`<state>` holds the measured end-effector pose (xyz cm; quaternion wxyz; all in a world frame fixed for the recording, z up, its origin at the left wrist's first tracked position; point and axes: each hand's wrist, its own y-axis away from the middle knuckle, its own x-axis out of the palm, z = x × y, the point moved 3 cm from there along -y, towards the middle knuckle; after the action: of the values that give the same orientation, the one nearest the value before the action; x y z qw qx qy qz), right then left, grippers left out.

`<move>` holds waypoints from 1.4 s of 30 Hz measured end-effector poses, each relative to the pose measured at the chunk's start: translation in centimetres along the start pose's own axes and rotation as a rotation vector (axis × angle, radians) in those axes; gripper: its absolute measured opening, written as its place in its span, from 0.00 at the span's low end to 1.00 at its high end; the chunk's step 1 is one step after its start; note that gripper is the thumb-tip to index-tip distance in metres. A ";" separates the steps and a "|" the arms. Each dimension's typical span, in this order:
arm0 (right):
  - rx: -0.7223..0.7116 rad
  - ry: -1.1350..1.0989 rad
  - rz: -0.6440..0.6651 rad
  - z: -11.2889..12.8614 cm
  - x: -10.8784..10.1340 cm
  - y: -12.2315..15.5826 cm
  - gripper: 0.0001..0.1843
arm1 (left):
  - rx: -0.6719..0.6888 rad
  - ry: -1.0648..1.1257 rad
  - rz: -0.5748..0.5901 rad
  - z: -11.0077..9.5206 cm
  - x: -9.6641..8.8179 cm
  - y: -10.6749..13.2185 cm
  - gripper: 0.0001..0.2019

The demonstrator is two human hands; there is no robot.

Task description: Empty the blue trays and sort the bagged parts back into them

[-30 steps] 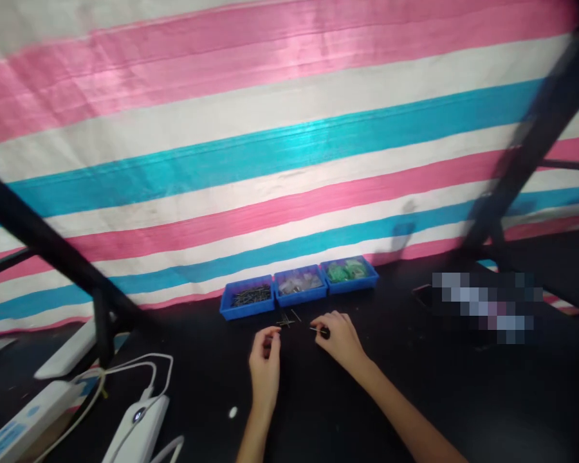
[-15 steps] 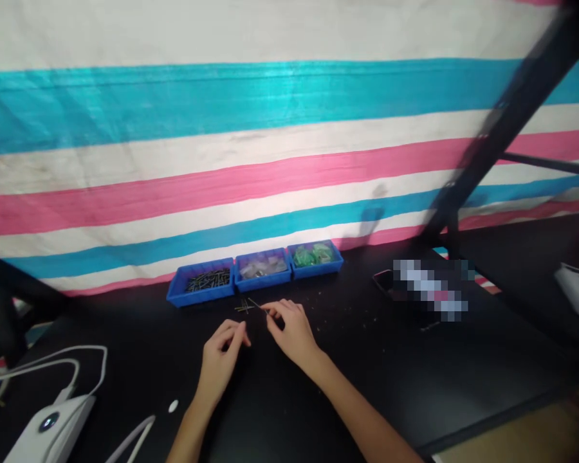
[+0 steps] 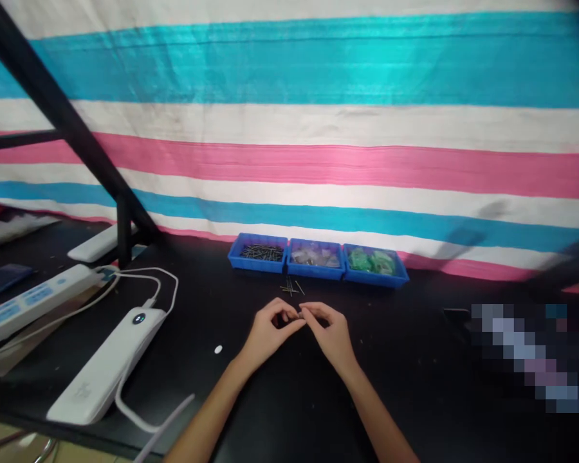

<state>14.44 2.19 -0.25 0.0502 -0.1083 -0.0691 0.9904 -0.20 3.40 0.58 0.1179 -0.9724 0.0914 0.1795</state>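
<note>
My left hand [image 3: 267, 329] and my right hand [image 3: 332, 331] meet over the black table, thumbs and fingertips pinched together. Between the fingertips is something tiny, too small and covered to name. Just beyond the fingers lie several thin screws or nails [image 3: 289, 289], loose on the tabletop. Behind them three blue bins stand in a row: the left bin [image 3: 258, 264] holds many dark screws or nails [image 3: 263, 252], the middle bin [image 3: 314, 272] small clear plastic bags [image 3: 313, 257], the right bin [image 3: 376, 279] green packets [image 3: 370, 260].
A white power bank [image 3: 101, 366] with a cable [image 3: 139, 421] lies at the left, beside a power strip [image 3: 38, 299]. A small white disc [image 3: 218, 349] lies near my left forearm. Black frame posts [image 3: 72, 128] rise before a striped sheet [image 3: 318, 161]. Something blurred out [image 3: 525, 354] lies right.
The view has turned left. My right hand has come back from the loose screws or nails, and both hands, apart before, now touch at the fingertips.
</note>
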 end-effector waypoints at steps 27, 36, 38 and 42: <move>-0.095 0.003 -0.006 2.0 0.4 0.9 0.08 | -0.125 0.375 -0.184 -0.1 -0.7 0.2 0.05; -0.226 0.081 -0.004 2.1 0.7 1.1 0.06 | -0.072 0.360 -0.136 0.2 -0.2 0.2 0.06; -0.235 0.081 -0.037 2.1 0.5 1.1 0.07 | -0.071 0.349 -0.157 0.2 -0.3 0.1 0.08; -0.241 0.084 -0.048 2.0 0.2 1.3 0.07 | -0.063 0.359 -0.154 0.0 -0.3 0.2 0.09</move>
<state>13.69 0.67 1.45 0.0636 -0.1534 -0.1881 0.9680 -0.51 3.26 0.69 0.0825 -0.9961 0.0305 -0.0034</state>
